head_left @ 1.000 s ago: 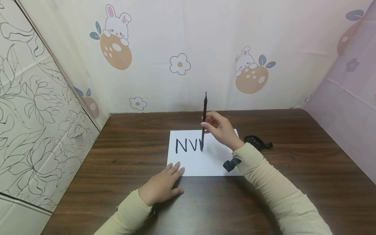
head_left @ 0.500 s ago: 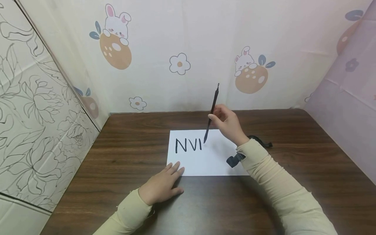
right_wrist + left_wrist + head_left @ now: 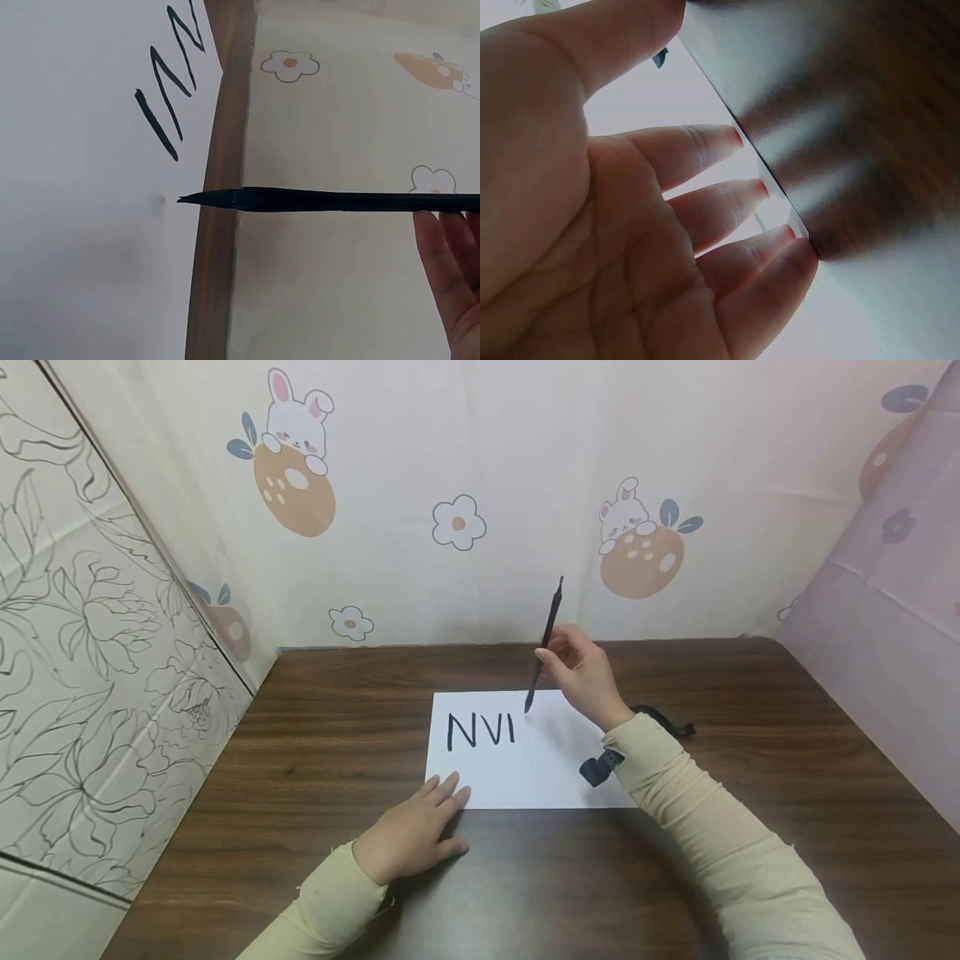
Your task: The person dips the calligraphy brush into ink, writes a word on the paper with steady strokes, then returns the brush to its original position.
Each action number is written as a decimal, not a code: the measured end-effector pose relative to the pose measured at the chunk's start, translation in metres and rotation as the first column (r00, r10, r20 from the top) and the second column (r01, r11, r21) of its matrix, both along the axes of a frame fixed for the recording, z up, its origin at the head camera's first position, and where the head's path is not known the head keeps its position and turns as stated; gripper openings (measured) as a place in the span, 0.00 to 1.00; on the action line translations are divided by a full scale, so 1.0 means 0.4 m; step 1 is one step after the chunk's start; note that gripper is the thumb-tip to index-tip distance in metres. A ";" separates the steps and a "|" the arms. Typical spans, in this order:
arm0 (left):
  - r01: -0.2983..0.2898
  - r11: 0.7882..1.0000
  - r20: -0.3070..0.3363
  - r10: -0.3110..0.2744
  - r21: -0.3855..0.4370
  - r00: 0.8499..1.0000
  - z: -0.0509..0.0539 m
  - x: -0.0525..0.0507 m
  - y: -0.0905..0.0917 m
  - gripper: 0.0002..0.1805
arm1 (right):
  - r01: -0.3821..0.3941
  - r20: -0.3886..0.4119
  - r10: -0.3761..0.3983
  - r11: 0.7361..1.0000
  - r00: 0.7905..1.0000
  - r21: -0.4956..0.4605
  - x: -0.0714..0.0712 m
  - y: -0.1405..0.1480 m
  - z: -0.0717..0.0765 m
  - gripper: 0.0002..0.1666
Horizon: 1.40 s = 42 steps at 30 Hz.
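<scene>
A white sheet of paper (image 3: pixel 540 777) lies on the dark wood table, with the black strokes N, V and I (image 3: pixel 480 729) in its upper left. My right hand (image 3: pixel 588 677) pinches a dark writing brush (image 3: pixel 551 618) partway up its handle, tilted with its top leaning right. In the right wrist view the pointed brush tip (image 3: pixel 199 199) seems just off the paper, to one side of the last stroke. My left hand (image 3: pixel 412 831) rests with spread fingers on the sheet's lower left corner; the left wrist view shows its palm side and the paper's edge.
Behind my right wrist a black object (image 3: pixel 666 720) shows only in part. A dark strapped device (image 3: pixel 600 768) hangs at that wrist over the paper. A patterned curtain (image 3: pixel 465 585) rises behind the table's back edge, and a white floral panel (image 3: pixel 97 635) stands at the left.
My right hand has lifted the brush from the foot of the I stroke and moved it right and toward the sheet's top, tilting it. The I now shows fully. My left hand stays put.
</scene>
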<state>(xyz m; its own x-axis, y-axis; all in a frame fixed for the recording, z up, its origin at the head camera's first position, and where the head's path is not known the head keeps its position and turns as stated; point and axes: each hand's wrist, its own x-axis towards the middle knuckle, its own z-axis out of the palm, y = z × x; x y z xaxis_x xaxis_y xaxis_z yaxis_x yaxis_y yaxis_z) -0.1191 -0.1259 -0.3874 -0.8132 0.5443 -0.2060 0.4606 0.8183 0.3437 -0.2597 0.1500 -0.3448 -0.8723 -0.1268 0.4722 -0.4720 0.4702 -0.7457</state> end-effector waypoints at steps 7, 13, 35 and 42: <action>-0.001 1.000 -0.002 0.001 -0.002 1.000 0.001 -0.001 0.000 0.38 | 0.003 -0.022 -0.003 1.000 1.000 0.017 -0.002 -0.005 -0.007 0.15; -0.002 1.000 -0.006 0.002 0.002 1.000 0.000 -0.002 0.001 0.38 | 0.006 -0.041 -0.005 1.000 0.999 0.028 0.002 -0.008 -0.006 0.15; -0.011 1.000 0.004 0.011 -0.015 1.000 -0.013 -0.004 -0.001 0.37 | 0.004 -0.039 -0.003 1.000 0.999 0.007 0.009 -0.007 -0.025 0.14; -0.002 1.000 -0.006 0.002 -0.010 1.000 -0.011 -0.004 -0.002 0.37 | -0.007 -0.014 0.007 1.000 1.000 0.013 0.016 -0.006 -0.027 0.15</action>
<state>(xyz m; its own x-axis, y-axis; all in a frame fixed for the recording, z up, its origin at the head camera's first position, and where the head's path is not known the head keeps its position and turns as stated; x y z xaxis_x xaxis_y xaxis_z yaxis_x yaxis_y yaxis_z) -0.1206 -0.1265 -0.3918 -0.8155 0.5408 -0.2063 0.4613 0.8225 0.3328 -0.2535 0.1477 -0.3556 -0.8646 -0.1394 0.4828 -0.4860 0.4763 -0.7328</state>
